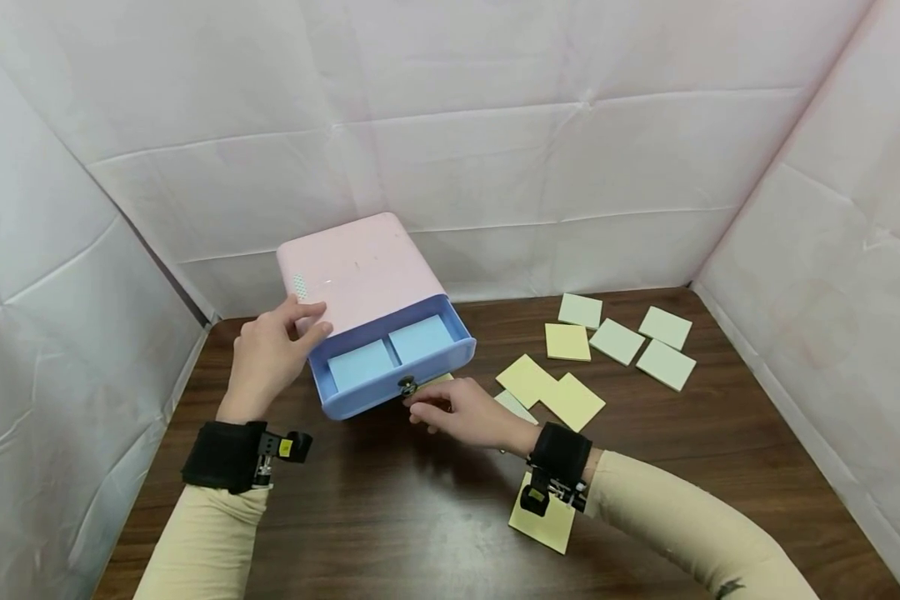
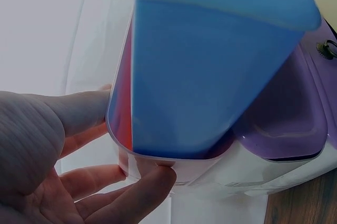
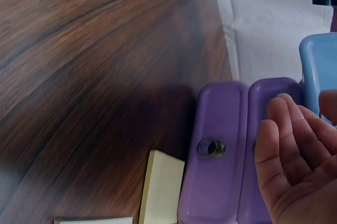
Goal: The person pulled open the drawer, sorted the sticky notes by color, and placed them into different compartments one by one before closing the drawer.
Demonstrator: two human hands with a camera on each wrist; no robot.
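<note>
Pink drawer box [image 1: 360,271] standing at the back left of the wooden table [image 1: 435,517], tipped forward, its blue drawer [image 1: 390,360] pulled out. Two blue sticky-note pads [image 1: 390,353] lying side by side inside the drawer. Left hand [image 1: 270,354] curled round the box's left side, thumb on top, steadying it. Right hand [image 1: 457,410] just in front of the drawer, fingers pinching its small metal ring pull [image 1: 407,386]. Yellow sticky-note pads [image 1: 551,392] and green sticky-note pads [image 1: 630,337] scattered right of the box. Probably light, stiff, smooth plastic, apt to slide or tip; best held by the casing sides, drawer by the ring.
</note>
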